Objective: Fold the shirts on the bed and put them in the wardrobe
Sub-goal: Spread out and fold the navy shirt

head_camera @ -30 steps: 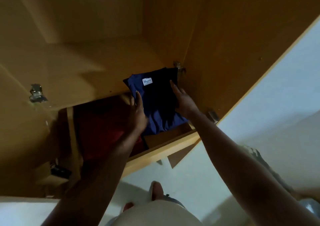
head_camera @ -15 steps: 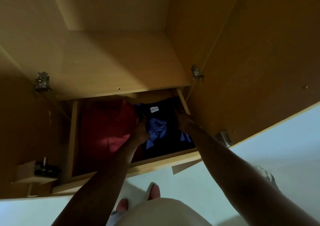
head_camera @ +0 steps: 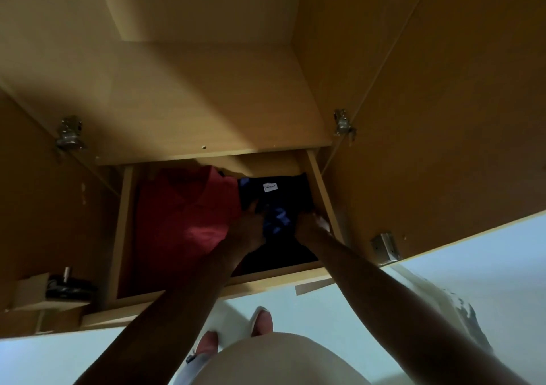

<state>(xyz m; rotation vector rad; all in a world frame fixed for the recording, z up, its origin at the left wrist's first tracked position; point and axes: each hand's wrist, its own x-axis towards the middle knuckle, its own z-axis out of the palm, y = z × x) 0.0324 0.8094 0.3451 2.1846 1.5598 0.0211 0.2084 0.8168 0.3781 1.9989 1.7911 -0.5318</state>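
A folded navy shirt (head_camera: 280, 198) with a white label lies at the right side of the open wooden drawer (head_camera: 266, 281) low in the wardrobe (head_camera: 206, 98). My left hand (head_camera: 248, 228) grips the shirt's left edge and my right hand (head_camera: 308, 225) grips its right edge, against the drawer's right wall. Next to it, a folded red shirt (head_camera: 183, 216) fills the drawer's left half. The shirt's near part lies in deep shadow.
The open wardrobe door (head_camera: 443, 124) stands close on the right, with metal hinges (head_camera: 342, 123) at its edge. A small box with a black object (head_camera: 66, 287) sits low at the left. My feet (head_camera: 260, 321) stand on pale floor before the drawer.
Both hands have lowered the navy shirt from above the drawer's front down into its right side, beside the red shirt.
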